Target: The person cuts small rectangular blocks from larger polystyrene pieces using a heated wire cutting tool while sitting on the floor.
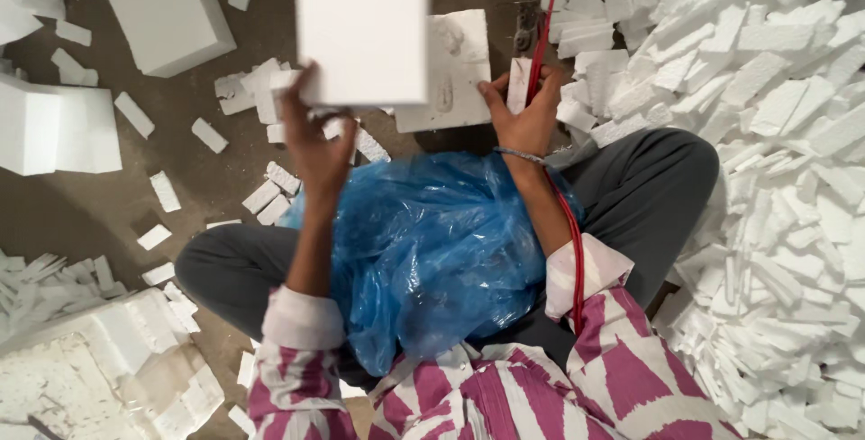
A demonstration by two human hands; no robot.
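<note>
- The left hand (311,143) is raised in front of the person, its fingers curled up and pinching the lower left corner of a square white foam block (362,33); the thumb lies against the near face, and the other fingertips are hidden behind the block.
- The foam block stands above the left fingertips, held clear of the floor, its flat face turned to the camera and slightly blurred.
- The right hand (527,116) rests lower and to the right, its fingers closed around a small white foam strip (519,84); the thumb points left toward the flat slab.
- A red cord (571,251) runs up past the right wrist and on beyond the fingertips, next to a thin metal tool (525,30) just above the right fingers. I cannot tell whether the fingers touch the tool.
- A flat foam slab (450,71) lies on the floor between the two hands, partly behind the held block, just left of the right thumb.
- A crumpled blue plastic sheet (432,251) covers the person's lap, below both wrists.
- A big heap of cut foam strips (775,179) is piled to the right of the right hand.
- Larger foam blocks (167,12) and scattered offcuts lie on the floor to the left of the left hand.
</note>
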